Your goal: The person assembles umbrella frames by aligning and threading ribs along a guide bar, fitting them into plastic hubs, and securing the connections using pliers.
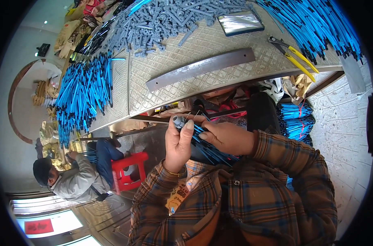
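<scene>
Connector (178, 121) is being pinched by left hand (178, 144); hold in right hand (234, 138) cannot be told. Loose connectors (155, 28) are seemingly awaiting handling; completion is not being shown.

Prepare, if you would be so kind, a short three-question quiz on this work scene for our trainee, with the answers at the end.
1. True or false: the person's left hand holds a grey fitting.

2. Multiple choice: what colour are the handles of the pliers at the table's edge?
A) red
B) yellow
C) green

3. Fill in the gap: in the picture, the pliers lie to the ____ of the shallow dark tray with the thin silver pieces.

Key: 1. True. 2. B, yellow. 3. right.
</scene>
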`<state>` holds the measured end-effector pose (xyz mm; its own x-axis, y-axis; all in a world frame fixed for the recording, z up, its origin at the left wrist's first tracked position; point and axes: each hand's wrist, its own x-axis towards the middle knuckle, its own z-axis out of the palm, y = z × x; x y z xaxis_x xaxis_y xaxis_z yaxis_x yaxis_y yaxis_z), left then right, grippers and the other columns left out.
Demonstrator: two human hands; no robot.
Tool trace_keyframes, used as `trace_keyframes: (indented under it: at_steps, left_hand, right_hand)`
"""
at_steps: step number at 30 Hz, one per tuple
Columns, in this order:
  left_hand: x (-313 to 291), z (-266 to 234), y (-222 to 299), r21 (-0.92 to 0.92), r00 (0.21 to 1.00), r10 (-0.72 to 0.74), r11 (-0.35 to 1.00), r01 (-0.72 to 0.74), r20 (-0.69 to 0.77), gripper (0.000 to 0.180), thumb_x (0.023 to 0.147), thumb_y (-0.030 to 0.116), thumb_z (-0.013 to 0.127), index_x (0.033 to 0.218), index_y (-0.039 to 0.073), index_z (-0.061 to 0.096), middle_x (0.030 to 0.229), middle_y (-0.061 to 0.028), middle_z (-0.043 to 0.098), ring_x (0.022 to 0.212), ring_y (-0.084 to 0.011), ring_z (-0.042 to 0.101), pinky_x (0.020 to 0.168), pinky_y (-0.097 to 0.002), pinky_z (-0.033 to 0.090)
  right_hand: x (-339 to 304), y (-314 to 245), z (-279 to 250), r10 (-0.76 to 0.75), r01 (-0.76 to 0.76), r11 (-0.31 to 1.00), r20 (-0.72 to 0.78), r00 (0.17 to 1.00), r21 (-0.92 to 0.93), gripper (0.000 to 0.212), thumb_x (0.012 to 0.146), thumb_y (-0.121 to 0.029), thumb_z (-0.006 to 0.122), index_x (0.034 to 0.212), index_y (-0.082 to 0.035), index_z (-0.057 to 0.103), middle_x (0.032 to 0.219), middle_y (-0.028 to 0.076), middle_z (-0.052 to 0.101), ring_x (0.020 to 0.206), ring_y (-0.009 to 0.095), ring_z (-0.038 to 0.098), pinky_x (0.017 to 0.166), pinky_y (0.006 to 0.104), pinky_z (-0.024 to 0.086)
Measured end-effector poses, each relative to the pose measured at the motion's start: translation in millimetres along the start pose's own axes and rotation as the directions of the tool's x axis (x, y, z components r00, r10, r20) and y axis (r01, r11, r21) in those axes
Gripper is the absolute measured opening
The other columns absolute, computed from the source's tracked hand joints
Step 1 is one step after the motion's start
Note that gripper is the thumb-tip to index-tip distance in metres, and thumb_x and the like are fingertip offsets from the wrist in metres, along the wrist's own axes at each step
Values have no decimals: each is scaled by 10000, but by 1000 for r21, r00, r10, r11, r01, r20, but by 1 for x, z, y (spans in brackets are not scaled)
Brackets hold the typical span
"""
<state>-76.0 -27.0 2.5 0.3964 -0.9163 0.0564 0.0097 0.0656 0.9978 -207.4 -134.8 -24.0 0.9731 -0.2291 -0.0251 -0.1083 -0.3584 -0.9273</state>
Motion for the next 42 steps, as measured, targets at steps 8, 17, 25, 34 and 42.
trace_keyframes:
  at_steps: [8, 17, 25, 34, 42]
  left_hand:
    - [-2, -6, 0, -41, 999, 26, 999, -28, -48, 206, 921, 178, 477, 1025, 0, 480, 1000, -134, 619, 901, -144, 570, 820, -276, 445]
    - [-4, -14, -8, -235, 997, 15, 972, -33, -75, 292, 878, 232, 497, 1032, -16, 475, 1015, -207, 589, 957, -277, 563, 887, -385, 414]
    - [1, -11, -6, -182, 997, 74, 980, -80, -37, 394, 854, 330, 505, 1014, -27, 457, 1042, -287, 563, 1019, -358, 544, 928, -434, 392]
    - [-1, -9, 0, -181, 998, 50, 982, -54, -28, 328, 880, 279, 460, 1011, -19, 431, 1066, -296, 560, 1027, -365, 545, 934, -442, 398]
    - [-16, 1, 4, -71, 990, 19, 997, -29, -138, 184, 874, 50, 509, 1011, 30, 388, 1006, -216, 612, 942, -248, 584, 887, -364, 428]
  right_hand:
    - [-2, 1, 17, -241, 238, 970, -348, 906, -51, 268, 889, -221, 492, 1084, -40, 465, 775, 204, 566, 710, 402, 559, 617, 454, 435]
    - [12, -2, -5, -309, 287, 938, -91, 947, -193, 177, 876, -194, 500, 962, -39, 489, 739, 185, 567, 663, 368, 573, 550, 445, 432]
    - [18, -2, -4, -354, 330, 911, -56, 934, -246, 165, 825, -143, 503, 893, 1, 460, 676, 182, 578, 629, 372, 588, 538, 454, 441]
    - [20, -8, 2, -318, 296, 907, -24, 948, -300, 183, 786, -108, 514, 895, 13, 431, 629, 186, 557, 584, 371, 579, 504, 452, 434]
    - [11, -7, 10, -413, 372, 866, -61, 908, -334, 162, 789, -103, 500, 887, 7, 434, 618, 167, 558, 546, 351, 575, 482, 436, 441]
